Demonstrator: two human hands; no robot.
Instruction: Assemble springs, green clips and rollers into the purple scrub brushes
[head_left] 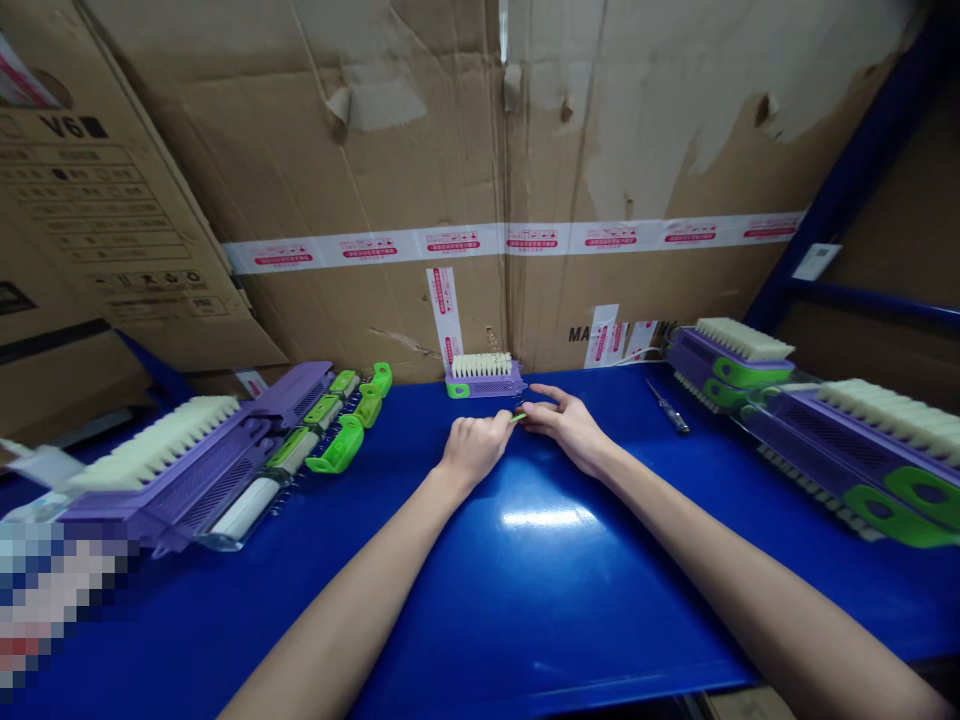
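My left hand [476, 448] is closed in a pinch on a small green piece [518, 416], held low over the blue tabletop. The fingertips of my right hand [566, 425] meet the other end of this piece, with one finger stretched out above it. Most of the piece is hidden by the fingers, so its exact kind does not show. Just beyond my hands stands a purple brush unit [484, 385] with pale bristles on top and a green end part.
On the left lie purple bristle units [187, 470] beside a row of loose green parts [341, 445]. At right are a screwdriver [669, 408] and stacked purple-and-green brush units [862, 450]. Cardboard [375, 180] walls the back of the blue table [465, 620]; a blue post [840, 180] rises at right.
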